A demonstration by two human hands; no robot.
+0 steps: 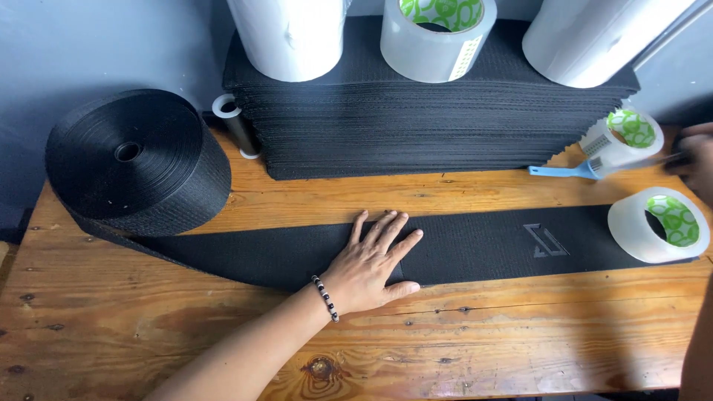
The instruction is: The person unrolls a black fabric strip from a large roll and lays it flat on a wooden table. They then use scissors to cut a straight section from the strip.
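My left hand [369,263] lies flat, fingers spread, on a long black fabric strip [483,245] stretched across the wooden table [445,349]. The strip carries an embossed angular logo [547,240] toward the right and runs left to a big roll of black webbing [134,160]. My right hand [694,160] is at the right edge, partly out of frame, closed on the dark end of a blue-handled tool [568,171]. A clear tape roll [659,224] sits on the strip's right end.
A tall stack of black fabric sheets [438,122] fills the back, with white rolls [290,37] [594,37] and a large clear tape roll [437,33] on top. Another tape roll [622,137] sits by the stack. A small spool [236,125] stands at its left.
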